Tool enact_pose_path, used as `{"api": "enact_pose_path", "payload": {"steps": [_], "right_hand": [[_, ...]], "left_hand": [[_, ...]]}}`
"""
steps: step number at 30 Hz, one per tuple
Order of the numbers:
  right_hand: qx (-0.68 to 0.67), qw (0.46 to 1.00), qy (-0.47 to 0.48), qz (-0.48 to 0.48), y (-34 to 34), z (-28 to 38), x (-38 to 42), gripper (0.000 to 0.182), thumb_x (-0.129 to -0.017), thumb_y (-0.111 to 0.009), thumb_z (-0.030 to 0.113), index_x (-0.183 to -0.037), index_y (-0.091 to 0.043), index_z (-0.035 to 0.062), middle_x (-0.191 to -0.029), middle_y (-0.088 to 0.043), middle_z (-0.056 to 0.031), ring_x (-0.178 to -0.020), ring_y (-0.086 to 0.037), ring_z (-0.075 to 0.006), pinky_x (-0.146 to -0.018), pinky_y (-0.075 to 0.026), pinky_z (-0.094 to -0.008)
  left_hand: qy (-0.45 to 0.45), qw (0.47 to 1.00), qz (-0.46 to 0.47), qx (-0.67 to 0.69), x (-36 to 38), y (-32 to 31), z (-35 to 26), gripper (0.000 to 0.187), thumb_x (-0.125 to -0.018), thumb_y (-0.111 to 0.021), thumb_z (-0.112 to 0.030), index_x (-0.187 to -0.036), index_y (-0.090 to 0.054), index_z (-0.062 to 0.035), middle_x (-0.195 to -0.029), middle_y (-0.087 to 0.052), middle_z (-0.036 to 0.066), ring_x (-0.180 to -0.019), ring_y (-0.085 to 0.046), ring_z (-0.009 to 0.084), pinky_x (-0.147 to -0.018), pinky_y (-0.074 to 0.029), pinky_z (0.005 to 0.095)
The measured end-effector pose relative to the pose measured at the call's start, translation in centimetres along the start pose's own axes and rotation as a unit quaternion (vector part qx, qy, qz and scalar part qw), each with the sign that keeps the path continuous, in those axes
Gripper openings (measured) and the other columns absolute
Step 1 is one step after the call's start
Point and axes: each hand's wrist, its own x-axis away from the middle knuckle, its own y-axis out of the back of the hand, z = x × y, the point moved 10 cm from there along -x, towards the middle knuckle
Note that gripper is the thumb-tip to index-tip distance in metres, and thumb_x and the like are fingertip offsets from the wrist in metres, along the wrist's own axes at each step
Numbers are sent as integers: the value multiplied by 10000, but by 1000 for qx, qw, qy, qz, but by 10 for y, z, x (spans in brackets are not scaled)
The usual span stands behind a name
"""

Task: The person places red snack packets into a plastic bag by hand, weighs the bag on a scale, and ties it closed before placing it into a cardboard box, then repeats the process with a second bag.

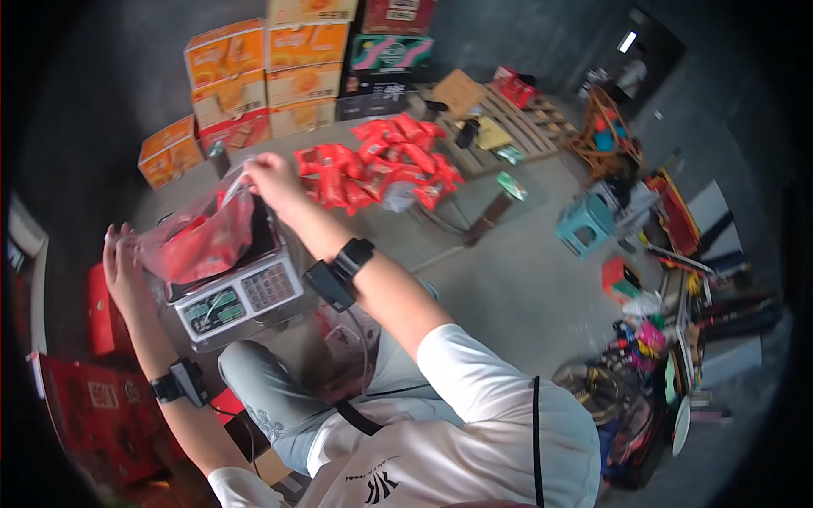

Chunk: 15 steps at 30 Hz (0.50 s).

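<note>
A clear plastic bag point(199, 250) with red packets inside rests on a digital scale point(241, 298) with a keypad and a green display. My right hand point(273, 179) is closed on the bag's upper edge, above the scale's far right side. At the bag's left side is my left hand point(123, 258), its fingers pointing up; blur hides whether they grip the plastic. Beyond the scale, to the right, lies a pile of red packets point(373, 165).
Orange boxes point(224, 59) are stacked at the back. A wooden pallet point(517, 127), a teal stool point(584, 224) and mixed clutter point(635, 356) stand to the right. Red boxes point(93, 406) are at the left. A person point(632, 74) is near the far doorway.
</note>
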Motion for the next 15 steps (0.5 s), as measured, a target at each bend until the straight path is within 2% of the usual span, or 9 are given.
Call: {"api": "enact_pose_path", "payload": {"steps": [3, 7, 12, 15], "right_hand": [[-2, 999, -52, 3, 9, -6, 21, 137, -877, -560, 164, -940, -533, 45, -898, -607, -36, -751, -626, -109, -617, -483, -227], [2, 996, -93, -5, 18, -23, 40, 136, -885, -550, 187, -925, -529, 59, -904, -602, -30, -753, -624, -111, -613, -483, -228], [-97, 985, -144, -22, 21, -47, 53, 162, -881, -570, 248, -924, -537, 95, -882, -596, -10, -749, -612, -109, -626, -481, -249], [-128, 981, -143, -17, 25, -54, 55, 165, -869, -590, 261, -923, -545, 111, -882, -597, 2, -739, -596, -102, -623, -469, -250]], "left_hand": [[13, 999, -19, 24, 12, 3, 8, 375, -950, -479, -163, -1304, -426, -49, -1280, -518, 109, -1138, -501, 167, -954, -384, 311], [25, 997, -25, 71, 12, 12, 36, 355, -930, -518, -135, -1264, -448, -35, -1243, -543, 122, -1114, -523, 187, -950, -402, 315], [23, 994, -35, 98, 11, 23, 44, 345, -903, -564, -110, -1223, -477, -14, -1198, -567, 129, -1069, -548, 190, -931, -422, 314], [24, 993, -53, 103, 18, 22, 38, 357, -901, -561, -94, -1238, -477, -9, -1188, -567, 122, -1056, -549, 189, -926, -423, 315]]}}
